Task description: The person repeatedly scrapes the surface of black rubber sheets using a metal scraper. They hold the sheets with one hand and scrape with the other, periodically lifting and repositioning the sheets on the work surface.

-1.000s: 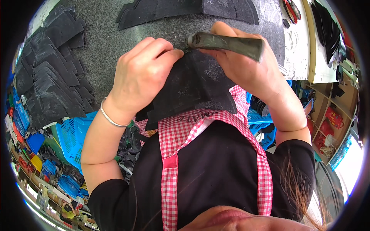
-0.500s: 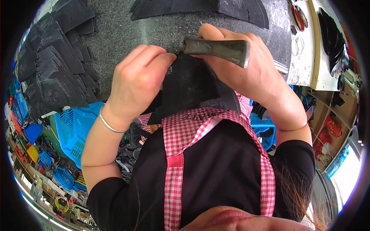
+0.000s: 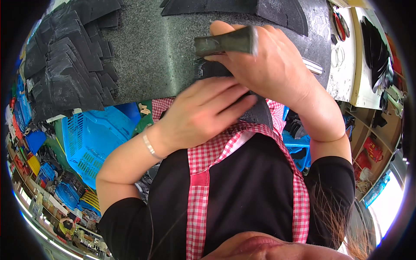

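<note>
Holding a dark metal tool (image 3: 223, 43) in my right hand (image 3: 271, 60) | my left hand (image 3: 201, 112) across black sheet (image 3: 260, 115), fingers' grip: can't tell | black pieces (image 3: 65, 65) heaped leftward on bench (image 3: 143, 56)

Red-and-white checked cloth apron (image 3: 198, 195); speckled grey worktop (image 3: 138, 56); thin black sheet (image 3: 260, 113); bright-blue slotted plastic basket (image 3: 102, 128); dark grey-green flared hammer head (image 3: 225, 42).

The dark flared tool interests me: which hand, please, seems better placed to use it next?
Probably the right hand: it grips the dark flared tool, near the far end of the black material. The left hand, blurred, is over the black material, with no tool visible in it.
</note>
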The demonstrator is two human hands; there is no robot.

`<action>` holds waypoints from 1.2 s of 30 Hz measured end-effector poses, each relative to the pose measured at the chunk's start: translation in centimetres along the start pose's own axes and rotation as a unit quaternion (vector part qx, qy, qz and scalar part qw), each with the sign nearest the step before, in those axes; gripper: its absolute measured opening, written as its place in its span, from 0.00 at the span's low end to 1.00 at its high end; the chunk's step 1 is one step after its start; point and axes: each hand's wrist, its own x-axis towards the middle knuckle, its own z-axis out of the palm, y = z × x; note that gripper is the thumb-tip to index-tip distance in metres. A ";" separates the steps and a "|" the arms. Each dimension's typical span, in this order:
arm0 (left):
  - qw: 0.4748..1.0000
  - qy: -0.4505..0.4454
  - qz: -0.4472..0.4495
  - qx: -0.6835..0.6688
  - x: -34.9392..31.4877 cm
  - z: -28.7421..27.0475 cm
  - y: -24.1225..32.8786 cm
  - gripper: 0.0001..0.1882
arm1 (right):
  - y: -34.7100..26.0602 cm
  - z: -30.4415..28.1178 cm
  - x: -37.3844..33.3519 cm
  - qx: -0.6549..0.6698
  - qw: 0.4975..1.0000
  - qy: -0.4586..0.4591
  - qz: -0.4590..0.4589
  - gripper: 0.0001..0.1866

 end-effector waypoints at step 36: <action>0.781 0.205 -0.334 -0.486 18.6 -4.7 -17.1 0.18 | 12.5 -4.9 -2.7 -0.021 0.957 0.007 0.290 0.17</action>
